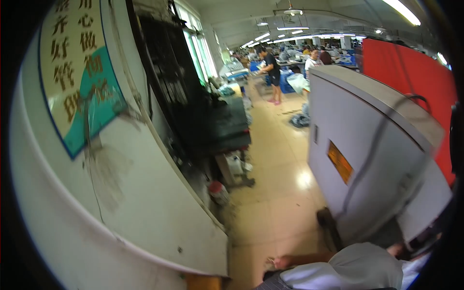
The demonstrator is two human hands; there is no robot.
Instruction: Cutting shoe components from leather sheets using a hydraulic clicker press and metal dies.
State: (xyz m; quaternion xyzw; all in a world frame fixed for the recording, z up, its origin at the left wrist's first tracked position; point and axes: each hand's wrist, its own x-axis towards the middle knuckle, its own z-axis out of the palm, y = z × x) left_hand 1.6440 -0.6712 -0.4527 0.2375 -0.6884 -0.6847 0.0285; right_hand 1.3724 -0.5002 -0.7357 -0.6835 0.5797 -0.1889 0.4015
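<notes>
At the lower edge, my left hand (278, 262) hangs low over the tiled floor, its forearm coming out of a pale grey sleeve (365, 266). The fingers look bent, but they are small and blurred, and whether anything is in them does not show. A patch of skin beside the sleeve, near the grey-white cabinet (355, 125), seems to be my right hand (395, 250). Its fingers are hidden. Below my left hand lies a bit of dark cloth.
A tiled aisle (270, 179) runs ahead between a white wall panel (159, 212) and the cabinet. Left are a dark bench (224, 125) and a red-lidded tub (217, 189). A red panel (411, 82) stands right. A person (271, 70) stands farther off, near dark bundles (299, 120).
</notes>
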